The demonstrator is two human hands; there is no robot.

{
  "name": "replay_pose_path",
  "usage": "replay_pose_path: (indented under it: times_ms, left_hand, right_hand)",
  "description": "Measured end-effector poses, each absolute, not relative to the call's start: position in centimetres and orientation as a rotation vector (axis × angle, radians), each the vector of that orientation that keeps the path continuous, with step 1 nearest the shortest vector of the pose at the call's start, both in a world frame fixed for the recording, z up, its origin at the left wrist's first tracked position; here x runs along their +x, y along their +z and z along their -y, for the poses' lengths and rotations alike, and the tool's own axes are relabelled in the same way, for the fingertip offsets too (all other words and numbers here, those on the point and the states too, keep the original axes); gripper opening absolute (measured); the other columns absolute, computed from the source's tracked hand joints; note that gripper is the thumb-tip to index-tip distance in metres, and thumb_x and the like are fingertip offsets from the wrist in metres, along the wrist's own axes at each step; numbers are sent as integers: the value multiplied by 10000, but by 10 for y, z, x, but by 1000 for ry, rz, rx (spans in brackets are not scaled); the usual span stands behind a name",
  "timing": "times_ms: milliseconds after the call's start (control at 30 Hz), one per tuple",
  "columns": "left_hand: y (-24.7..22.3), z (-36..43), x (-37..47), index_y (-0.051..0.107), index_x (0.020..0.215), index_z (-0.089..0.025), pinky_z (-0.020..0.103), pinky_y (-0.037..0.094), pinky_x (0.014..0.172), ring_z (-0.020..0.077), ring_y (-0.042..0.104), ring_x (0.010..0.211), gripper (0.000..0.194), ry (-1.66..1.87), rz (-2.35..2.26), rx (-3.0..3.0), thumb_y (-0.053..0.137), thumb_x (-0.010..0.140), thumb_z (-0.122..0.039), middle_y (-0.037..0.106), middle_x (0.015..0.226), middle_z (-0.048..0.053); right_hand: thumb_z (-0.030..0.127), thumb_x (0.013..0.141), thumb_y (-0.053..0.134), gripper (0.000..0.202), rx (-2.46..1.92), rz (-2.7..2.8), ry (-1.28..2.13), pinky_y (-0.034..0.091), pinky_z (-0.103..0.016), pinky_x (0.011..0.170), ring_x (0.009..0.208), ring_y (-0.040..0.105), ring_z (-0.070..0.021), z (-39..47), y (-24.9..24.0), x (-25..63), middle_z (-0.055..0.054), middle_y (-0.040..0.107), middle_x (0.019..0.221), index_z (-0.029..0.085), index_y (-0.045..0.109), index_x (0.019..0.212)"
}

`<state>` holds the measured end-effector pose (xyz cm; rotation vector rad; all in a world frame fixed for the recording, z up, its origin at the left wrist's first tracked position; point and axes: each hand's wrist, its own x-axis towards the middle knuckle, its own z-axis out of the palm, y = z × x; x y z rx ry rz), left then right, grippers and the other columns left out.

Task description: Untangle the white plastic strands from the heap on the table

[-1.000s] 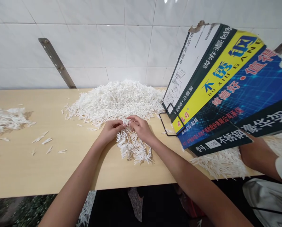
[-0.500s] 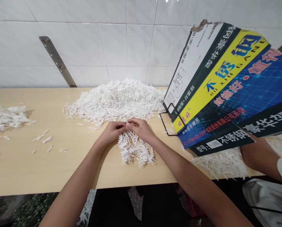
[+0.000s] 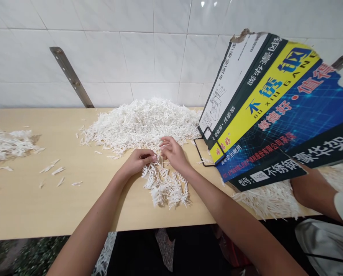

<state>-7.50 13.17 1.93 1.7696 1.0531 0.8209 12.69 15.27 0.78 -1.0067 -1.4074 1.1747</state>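
Pinching white sticks (image 3: 165,184), both hands (image 3: 138,160) work; long axes jumbled

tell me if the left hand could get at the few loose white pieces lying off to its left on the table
Probably yes. The left hand rests by the small pile, and only bare table lies between it and the loose white pieces; nothing stands in the way.

I see white plastic pieces (image 3: 144,124) on a pale wooden table (image 3: 30,199). The carton (image 3: 274,107) shows yellow, blue and dark green bands.

Printed carton (image 3: 277,111) – wire stand (image 3: 208,151), metal bracket (image 3: 71,76).
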Motion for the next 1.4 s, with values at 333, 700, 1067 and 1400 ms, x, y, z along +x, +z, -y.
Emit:
replay_pose_path:
  times_ms: [333, 700, 1067, 1400]
  left_hand:
    - [21, -129, -71, 712, 763, -151, 270, 345, 588, 134, 471, 601, 357, 927, -1147, 1732, 676, 876, -488, 545, 606, -1]
    - [15, -123, -75, 634, 719, -165, 269, 342, 545, 133, 482, 556, 283, 1003, -1072, 1624, 683, 842, -415, 542, 611, -1]
    - [18, -125, -70, 642, 735, -163, 269, 362, 585, 140, 509, 594, 298, 908, -1110, 1817, 645, 888, -419, 570, 621, 3]
    - [18, -124, -70, 675, 774, -161, 267, 355, 585, 138, 495, 591, 264, 966, -1138, 1831, 618, 901, -386, 560, 603, -8]
  right_hand:
    - [512, 816, 767, 343, -949, 1722, 1116, 468, -275, 681, 762, 640, -166, -145, 11, 126, -34, 749, 855, 195, 790, 946]
    - [417, 887, 608, 203, -993, 1102, 1150, 430, -238, 510, 545, 531, -96, -157, -2, 131, -25, 682, 849, 217, 596, 858]
    - [520, 798, 761, 332, -1042, 1500, 1148, 423, -253, 538, 606, 550, -130, -154, 2, 126, -12, 651, 721, 198, 681, 807]
    - [598, 814, 725, 398, -980, 1745, 1145, 418, -266, 592, 633, 555, -141, -147, 5, 124, 7, 646, 689, 201, 704, 798]
